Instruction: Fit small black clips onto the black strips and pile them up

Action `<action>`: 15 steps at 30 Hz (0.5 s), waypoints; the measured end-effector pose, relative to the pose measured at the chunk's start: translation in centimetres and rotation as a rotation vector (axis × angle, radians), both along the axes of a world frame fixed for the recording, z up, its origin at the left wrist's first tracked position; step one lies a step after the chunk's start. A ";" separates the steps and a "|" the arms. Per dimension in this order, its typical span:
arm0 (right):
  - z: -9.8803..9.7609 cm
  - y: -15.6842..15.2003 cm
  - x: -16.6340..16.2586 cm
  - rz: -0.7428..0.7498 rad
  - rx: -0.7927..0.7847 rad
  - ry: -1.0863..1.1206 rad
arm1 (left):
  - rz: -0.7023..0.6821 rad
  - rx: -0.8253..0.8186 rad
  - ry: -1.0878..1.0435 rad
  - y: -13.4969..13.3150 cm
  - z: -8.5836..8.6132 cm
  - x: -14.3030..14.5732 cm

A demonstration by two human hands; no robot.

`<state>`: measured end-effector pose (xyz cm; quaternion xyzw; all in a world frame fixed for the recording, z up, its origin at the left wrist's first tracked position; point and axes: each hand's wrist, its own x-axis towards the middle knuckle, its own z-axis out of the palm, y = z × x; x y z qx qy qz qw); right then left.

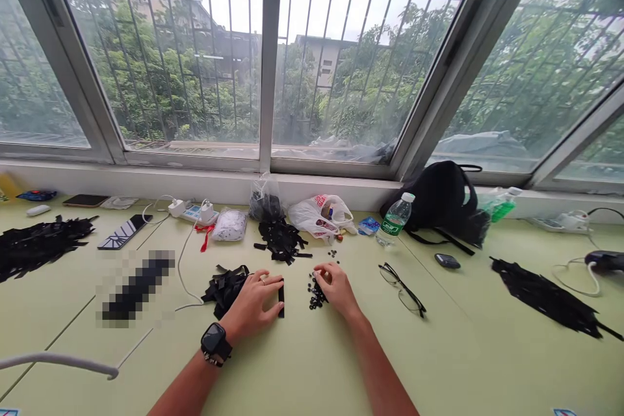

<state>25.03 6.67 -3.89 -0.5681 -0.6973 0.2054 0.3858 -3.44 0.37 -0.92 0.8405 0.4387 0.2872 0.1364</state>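
My left hand, with a watch on its wrist, rests on the table and holds a short black strip between thumb and fingertips, the strip lying lengthwise away from me. Beside that hand lies a heap of black strips. My right hand is at a scatter of small black round pieces, its thumb and fingers closed together. Whatever is between those fingertips is too small or hidden to tell. A few more round pieces lie just beyond the right hand.
Farther back is another heap of black strips. Glasses, a water bottle and a black bag stand to the right. A white cable crosses the table on the left, near a phone. Windows rise behind.
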 end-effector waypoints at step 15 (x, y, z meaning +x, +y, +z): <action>0.3 -0.1 -1.1 -0.054 0.004 -0.052 | 0.009 -0.035 -0.002 -0.1 0.2 0.1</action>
